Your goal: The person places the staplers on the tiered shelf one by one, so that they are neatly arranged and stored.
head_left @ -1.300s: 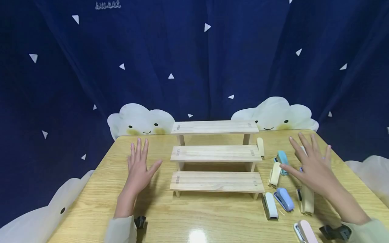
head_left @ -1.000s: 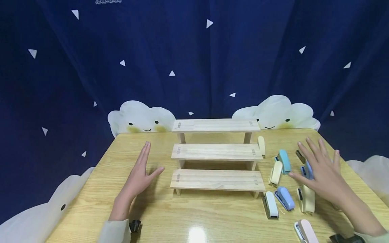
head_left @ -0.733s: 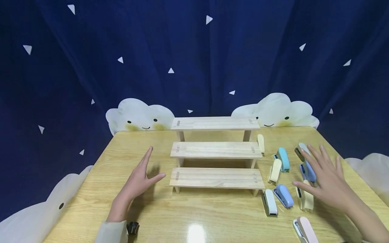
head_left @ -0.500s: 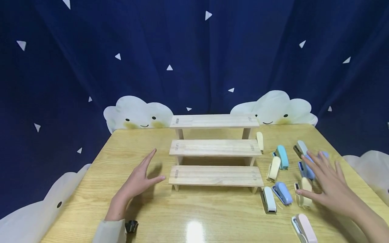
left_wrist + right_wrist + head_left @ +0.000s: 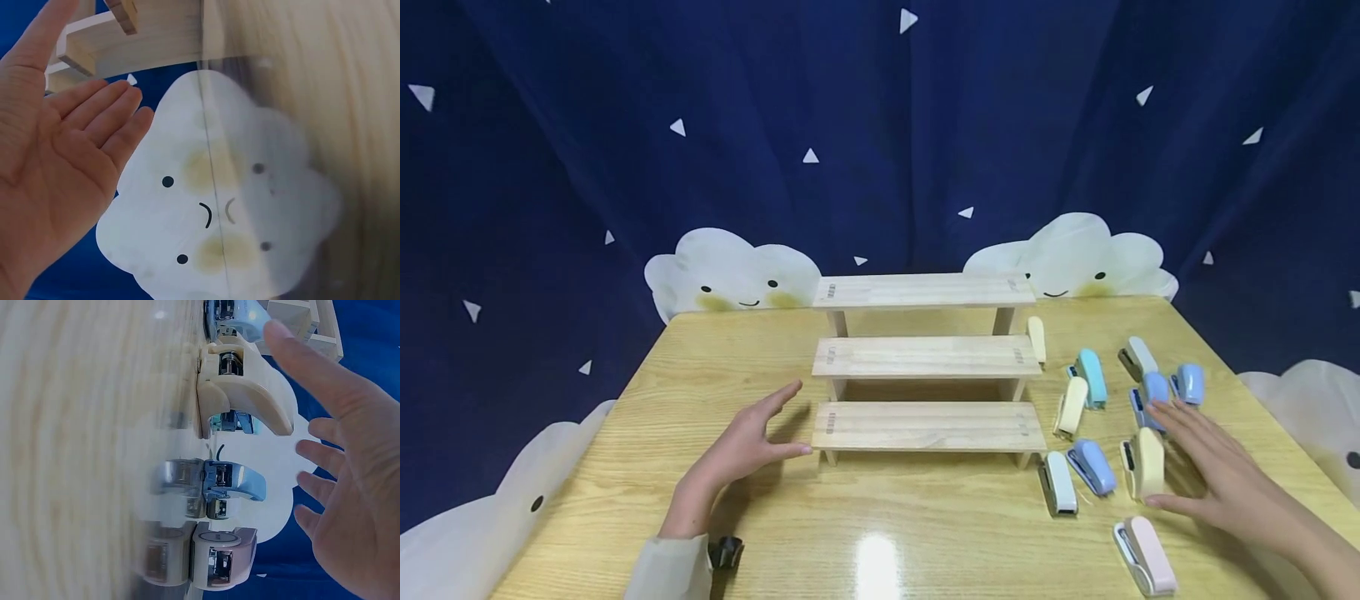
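Observation:
My left hand (image 5: 737,446) hovers over the table with fingers extended and thumb apart, holding nothing. Its thumb tip is close to the left end of the lowest tier of a wooden three-step display rack (image 5: 928,427); contact cannot be told. My right hand (image 5: 1217,475), also spread and holding nothing, is just right of a cream stapler (image 5: 1148,462). In the right wrist view this cream stapler (image 5: 256,394) stands near the thumb, apart from the palm. A blue stapler (image 5: 1154,392) lies beyond the fingertips, and a pink stapler (image 5: 1146,554) lies nearer the front.
More staplers lie right of the rack: white (image 5: 1060,483), periwinkle (image 5: 1093,467), pale cream (image 5: 1072,406), turquoise (image 5: 1093,379), grey (image 5: 1141,357) and blue (image 5: 1190,383). Another cream stapler (image 5: 1036,337) stands by the rack. A dark blue curtain (image 5: 865,125) hangs behind the table (image 5: 737,350).
My right hand has lowered towards the cream stapler, uncovering staplers behind it. My left hand has turned and shifted slightly right towards the rack. The head view has tilted down slightly.

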A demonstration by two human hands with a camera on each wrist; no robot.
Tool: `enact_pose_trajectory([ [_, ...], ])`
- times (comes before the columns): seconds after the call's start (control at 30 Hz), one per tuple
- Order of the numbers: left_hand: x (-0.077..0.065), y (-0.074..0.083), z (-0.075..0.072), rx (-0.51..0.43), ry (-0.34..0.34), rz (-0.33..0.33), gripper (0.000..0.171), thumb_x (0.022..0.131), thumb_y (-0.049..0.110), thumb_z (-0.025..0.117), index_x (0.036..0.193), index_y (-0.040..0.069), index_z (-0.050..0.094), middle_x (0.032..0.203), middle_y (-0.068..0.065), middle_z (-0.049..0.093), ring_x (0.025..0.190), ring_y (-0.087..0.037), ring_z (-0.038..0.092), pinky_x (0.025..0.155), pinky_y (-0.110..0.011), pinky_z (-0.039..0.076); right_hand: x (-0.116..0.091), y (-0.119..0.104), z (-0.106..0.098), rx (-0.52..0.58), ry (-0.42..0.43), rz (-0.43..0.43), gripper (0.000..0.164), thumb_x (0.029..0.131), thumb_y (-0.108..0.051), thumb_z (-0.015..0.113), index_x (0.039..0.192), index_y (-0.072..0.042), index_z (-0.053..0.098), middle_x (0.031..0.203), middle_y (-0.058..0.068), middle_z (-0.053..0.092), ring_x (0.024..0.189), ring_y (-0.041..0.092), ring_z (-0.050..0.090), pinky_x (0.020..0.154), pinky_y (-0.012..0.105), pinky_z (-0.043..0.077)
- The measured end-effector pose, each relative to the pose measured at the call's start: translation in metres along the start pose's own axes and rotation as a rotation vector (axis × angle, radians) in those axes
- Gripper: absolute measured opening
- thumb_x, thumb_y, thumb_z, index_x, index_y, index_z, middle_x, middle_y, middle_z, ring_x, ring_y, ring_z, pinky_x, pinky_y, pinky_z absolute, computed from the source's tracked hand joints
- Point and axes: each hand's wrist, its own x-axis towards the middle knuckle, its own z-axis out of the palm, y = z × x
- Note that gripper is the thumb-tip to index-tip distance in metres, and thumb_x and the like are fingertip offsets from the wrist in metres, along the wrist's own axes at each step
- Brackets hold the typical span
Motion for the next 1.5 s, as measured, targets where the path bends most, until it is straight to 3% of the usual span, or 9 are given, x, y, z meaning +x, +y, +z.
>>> enact_pose_trajectory([
  [0.13,0.0,0.001,-0.002,-0.032,-0.03,-0.012,0.095,0.078,0.043,0.08,0.153,0.011,0.032,0.158,-0.011,0.036,0.139,-0.041,0.043,0.114,-0.054,0.039,0.001,0.003,0.003,-0.013,0.007,-0.047,0.113,0.054,-0.027,0.094,0.149,-0.006,0.038,0.159,-0.006,0.03,0.145,-0.013,0.005,0.113,0.001,-0.001],
  [0.37,0.0,0.002,-0.003,-0.055,-0.064,0.005,0.086,0.081,0.041,0.078,0.15,0.008,0.039,0.154,-0.013,0.042,0.138,-0.041,0.044,0.113,-0.054,0.039,0.0,0.006,0.006,-0.032,0.014,-0.059,0.109,0.053,-0.025,0.094,0.147,-0.006,0.043,0.13,0.021,0.054,0.134,-0.022,0.01,0.109,-0.005,0.003],
  [0.73,0.002,-0.001,0.001,-0.049,-0.083,0.025,0.069,0.085,0.037,0.075,0.144,0.012,0.05,0.147,-0.01,0.052,0.133,-0.039,0.051,0.111,-0.053,0.042,0.0,0.007,0.008,-0.053,0.002,-0.01,0.106,0.056,-0.026,0.093,0.148,-0.01,0.042,0.126,0.022,0.057,0.13,-0.024,0.008,0.105,-0.007,0.002],
  [0.93,0.004,0.0,0.002,-0.066,-0.101,0.034,0.065,0.087,0.033,0.074,0.142,0.01,0.051,0.146,-0.011,0.053,0.131,-0.038,0.053,0.111,-0.052,0.043,-0.001,0.007,0.009,-0.067,0.011,0.001,0.103,0.055,-0.026,0.093,0.144,-0.007,0.046,0.124,0.02,0.057,0.126,0.001,0.037,0.104,-0.008,0.003],
  [1.1,0.004,-0.001,0.003,-0.061,-0.101,0.042,0.066,0.086,0.035,0.074,0.142,0.009,0.051,0.145,-0.012,0.054,0.131,-0.038,0.054,0.11,-0.051,0.044,-0.001,0.006,0.011,-0.072,0.043,-0.022,0.103,0.049,-0.024,0.096,0.139,-0.003,0.05,0.119,0.018,0.059,0.112,0.012,0.042,0.105,-0.008,0.007],
  [1.2,0.003,-0.001,0.005,-0.061,-0.103,0.045,0.066,0.086,0.037,0.073,0.142,0.009,0.051,0.145,-0.012,0.053,0.131,-0.038,0.054,0.11,-0.051,0.044,-0.002,0.006,0.012,-0.074,0.06,-0.026,0.102,0.046,-0.023,0.096,0.135,0.0,0.052,0.116,0.018,0.06,0.111,0.009,0.042,0.105,-0.008,0.007],
  [1.27,0.003,-0.002,0.005,-0.063,-0.102,0.044,0.066,0.086,0.038,0.073,0.142,0.009,0.051,0.146,-0.012,0.053,0.131,-0.038,0.054,0.11,-0.051,0.044,-0.003,0.007,0.012,-0.067,0.066,-0.018,0.102,0.045,-0.023,0.096,0.134,0.0,0.052,0.115,0.018,0.06,0.115,-0.002,0.039,0.104,-0.009,0.007],
  [1.4,0.003,-0.002,0.007,-0.07,-0.101,0.041,0.067,0.086,0.038,0.073,0.142,0.009,0.052,0.146,-0.012,0.053,0.131,-0.038,0.053,0.11,-0.051,0.044,-0.004,0.006,0.01,-0.049,0.075,0.01,0.103,0.046,-0.022,0.096,0.136,-0.001,0.051,0.116,0.016,0.059,0.123,-0.022,0.024,0.101,-0.01,0.007],
  [1.5,0.003,-0.002,0.008,-0.081,-0.103,0.041,0.066,0.086,0.037,0.074,0.142,0.009,0.052,0.145,-0.012,0.053,0.131,-0.039,0.053,0.11,-0.051,0.044,-0.004,0.006,0.008,-0.038,0.084,0.026,0.103,0.048,-0.021,0.096,0.138,-0.002,0.05,0.118,0.017,0.058,0.125,-0.027,0.014,0.1,-0.01,0.006],
])
